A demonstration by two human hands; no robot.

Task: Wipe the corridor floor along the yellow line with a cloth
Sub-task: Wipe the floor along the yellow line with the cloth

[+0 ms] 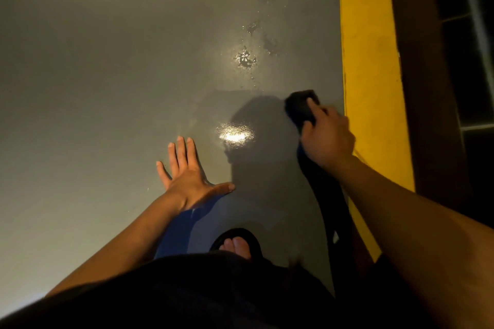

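At six o'clock, closest in, sit dark clothing and a foot in a black sandal [235, 242], toes bare, planted on the floor [93, 75]. That floor is a smooth grey coating, glossy enough to throw back a bright patch of lamp glare at the centre.

At about eight o'clock from that glare the left hand [187, 176] lies flat on the floor as a prop, fingers straight and spread apart, thumb out to the side, holding nothing.

At three o'clock from the glare the right hand [327, 136] presses a dark cloth [302, 107] to the floor, fingers curled over its folded, rounded front end; a long dark tail of it appears to trail back towards the body under the forearm. It looks soft and thick. The cloth sits just beside the yellow line [369, 61], a broad matte painted band with scuffs, running from five o'clock up to one o'clock.

The wiping step looks to be in hand. Farther off, near twelve o'clock, splashes of water [244, 59] bead unwiped, so the next stroke likely calls for pushing the cloth forward along the line and sweeping left over them.
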